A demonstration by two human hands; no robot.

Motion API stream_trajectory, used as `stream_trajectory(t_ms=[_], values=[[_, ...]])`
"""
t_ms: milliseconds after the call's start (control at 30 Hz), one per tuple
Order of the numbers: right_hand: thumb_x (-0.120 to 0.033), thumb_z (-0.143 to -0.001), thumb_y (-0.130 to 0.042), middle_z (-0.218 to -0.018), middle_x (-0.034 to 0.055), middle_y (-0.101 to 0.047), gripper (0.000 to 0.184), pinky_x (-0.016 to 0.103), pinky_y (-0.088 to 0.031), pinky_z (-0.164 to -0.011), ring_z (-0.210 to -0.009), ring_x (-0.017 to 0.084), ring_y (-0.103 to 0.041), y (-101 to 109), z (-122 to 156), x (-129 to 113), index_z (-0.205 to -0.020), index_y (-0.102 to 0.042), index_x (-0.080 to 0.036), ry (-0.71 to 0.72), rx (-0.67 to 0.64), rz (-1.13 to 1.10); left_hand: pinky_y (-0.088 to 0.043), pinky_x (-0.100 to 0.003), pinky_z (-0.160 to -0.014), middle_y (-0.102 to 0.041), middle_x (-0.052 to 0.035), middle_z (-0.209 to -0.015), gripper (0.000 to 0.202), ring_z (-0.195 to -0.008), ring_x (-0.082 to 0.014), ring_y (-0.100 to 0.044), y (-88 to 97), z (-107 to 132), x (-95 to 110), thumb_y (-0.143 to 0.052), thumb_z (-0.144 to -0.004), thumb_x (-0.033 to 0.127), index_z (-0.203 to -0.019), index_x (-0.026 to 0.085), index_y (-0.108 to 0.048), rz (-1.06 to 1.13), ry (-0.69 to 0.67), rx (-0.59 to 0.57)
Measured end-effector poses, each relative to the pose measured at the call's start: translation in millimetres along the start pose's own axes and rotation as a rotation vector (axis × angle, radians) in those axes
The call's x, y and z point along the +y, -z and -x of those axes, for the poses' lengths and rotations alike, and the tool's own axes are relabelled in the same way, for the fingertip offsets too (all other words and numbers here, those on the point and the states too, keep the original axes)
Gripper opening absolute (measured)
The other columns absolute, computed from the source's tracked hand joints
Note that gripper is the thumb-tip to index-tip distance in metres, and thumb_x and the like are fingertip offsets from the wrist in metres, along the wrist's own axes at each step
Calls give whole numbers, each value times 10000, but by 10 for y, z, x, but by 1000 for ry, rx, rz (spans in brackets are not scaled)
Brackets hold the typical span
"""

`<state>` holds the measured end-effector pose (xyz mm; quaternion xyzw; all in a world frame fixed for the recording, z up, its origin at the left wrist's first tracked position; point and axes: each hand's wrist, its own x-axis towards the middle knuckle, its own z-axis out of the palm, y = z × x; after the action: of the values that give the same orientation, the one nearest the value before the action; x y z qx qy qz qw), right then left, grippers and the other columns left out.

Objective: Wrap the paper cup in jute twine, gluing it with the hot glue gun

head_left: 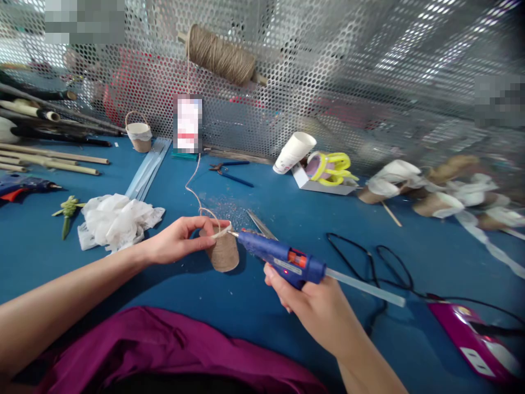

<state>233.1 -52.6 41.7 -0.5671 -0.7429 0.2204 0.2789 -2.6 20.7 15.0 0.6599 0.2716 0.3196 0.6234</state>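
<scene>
My left hand [180,238] grips the rim of a small cup wrapped in jute twine [223,253], which stands on the blue table [287,219]. A strand of twine [192,180] runs from the cup's rim up to a twine spool [221,54] hung on the perforated screen. My right hand [315,306] is closed round the handle of a blue hot glue gun [283,260]. Its nozzle touches the cup's rim at the twine. A clear glue stick [365,287] sticks out of the gun's back.
White lace fabric [117,219] lies at left, with a second glue gun [22,186] and wooden sticks [49,158] beyond. A finished small basket [138,134], pliers [229,169], a paper cup [293,152], scissors [260,224], a black cord [377,268] and a magenta power strip [471,339] are around.
</scene>
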Motion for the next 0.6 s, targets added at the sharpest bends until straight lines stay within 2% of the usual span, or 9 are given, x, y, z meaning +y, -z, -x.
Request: stream_trajectory(t_ms=[167,600], values=[[-360,-835,-476,-457,-3,-567,306,251,-478,-444,-422,138,-557,8,-17,21,-638,-611,-168,-33,7,-4,-338,-370,-970,-558,-159,-1223,157,-1273,-239,-391,-2,4,-1,-521,-845,186,-702,135,-484,0,-3,0],[-327,-828,-487,-512,13,-611,281,255,-494,-478,-522,167,-611,7,4,-47,-616,-610,-188,55,0,9,-344,-376,-963,-541,-159,-1249,151,-1230,-247,-439,8,-6,-32,-525,-847,211,-722,131,-495,-4,-12,1]])
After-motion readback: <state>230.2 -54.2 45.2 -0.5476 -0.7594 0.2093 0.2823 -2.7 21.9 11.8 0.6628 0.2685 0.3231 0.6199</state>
